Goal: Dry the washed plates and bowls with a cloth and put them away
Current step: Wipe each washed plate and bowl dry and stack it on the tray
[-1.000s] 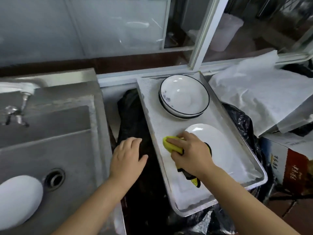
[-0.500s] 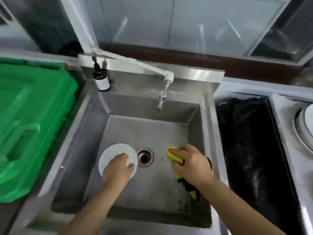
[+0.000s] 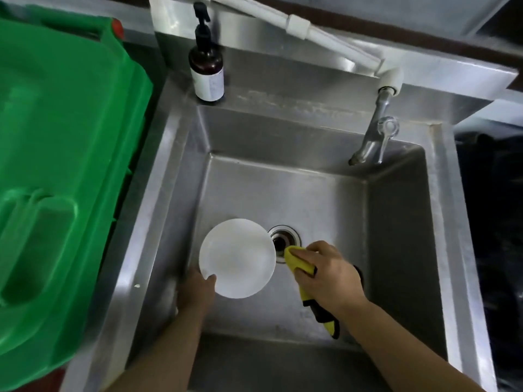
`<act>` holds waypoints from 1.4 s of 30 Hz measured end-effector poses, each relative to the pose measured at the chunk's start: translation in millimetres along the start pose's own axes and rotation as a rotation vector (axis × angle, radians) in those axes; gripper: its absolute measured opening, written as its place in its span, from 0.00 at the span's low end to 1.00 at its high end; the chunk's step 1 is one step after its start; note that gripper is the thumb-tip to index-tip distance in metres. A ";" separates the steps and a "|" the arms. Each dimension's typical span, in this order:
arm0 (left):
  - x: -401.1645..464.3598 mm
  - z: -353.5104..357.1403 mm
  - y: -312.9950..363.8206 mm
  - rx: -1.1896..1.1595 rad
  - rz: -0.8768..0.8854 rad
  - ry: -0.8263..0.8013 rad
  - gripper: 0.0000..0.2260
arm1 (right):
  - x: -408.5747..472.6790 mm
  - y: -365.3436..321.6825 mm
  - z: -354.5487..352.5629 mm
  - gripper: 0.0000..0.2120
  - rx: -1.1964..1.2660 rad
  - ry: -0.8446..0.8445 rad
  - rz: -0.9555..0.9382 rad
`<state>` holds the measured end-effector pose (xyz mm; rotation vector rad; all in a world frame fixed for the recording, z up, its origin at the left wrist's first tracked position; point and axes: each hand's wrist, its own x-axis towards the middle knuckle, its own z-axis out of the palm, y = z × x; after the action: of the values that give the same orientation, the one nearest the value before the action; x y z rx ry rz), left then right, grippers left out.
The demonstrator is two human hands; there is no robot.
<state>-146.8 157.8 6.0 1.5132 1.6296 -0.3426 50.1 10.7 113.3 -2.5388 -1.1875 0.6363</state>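
White plate (image 3: 237,257), yellow-black cloth (image 3: 300,263)

You are looking down into a stainless steel sink (image 3: 396,222) with a round drain (image 3: 284,239) in its floor. A metal tap (image 3: 373,137) hangs from a white pipe (image 3: 294,22) along the steel backsplash. A dark pump bottle (image 3: 206,66) stands on the back ledge. A green plastic bin (image 3: 65,165) sits left; black plastic (image 3: 492,222) lies right.
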 end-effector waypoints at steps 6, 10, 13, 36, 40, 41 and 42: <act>23.3 13.1 -11.8 -0.032 -0.095 -0.002 0.17 | 0.1 4.9 14.6 0.15 0.014 -0.017 0.070; 28.6 16.1 -16.9 0.031 -0.093 0.001 0.16 | -1.0 3.1 15.3 0.15 0.024 -0.005 0.096; 29.9 17.1 -18.3 0.027 -0.106 0.007 0.14 | -2.8 2.6 12.4 0.15 0.026 0.004 0.111; -22.2 -28.5 66.1 -0.425 0.019 0.091 0.16 | -23.9 7.0 -40.0 0.15 0.088 0.138 0.121; -59.2 -59.8 102.6 -0.250 0.360 0.230 0.15 | -31.8 4.7 -61.1 0.15 0.083 0.170 0.107; -69.7 -67.2 110.0 -0.219 0.447 0.281 0.14 | -34.1 4.2 -66.7 0.15 0.085 0.181 0.099; -80.3 -74.4 116.8 -0.192 0.525 0.323 0.14 | -36.2 3.9 -72.3 0.14 0.090 0.196 0.089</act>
<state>-78.5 182.3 148.7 1.8367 1.3793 0.3516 67.7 -23.8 184.4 -2.5216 -0.9629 0.4371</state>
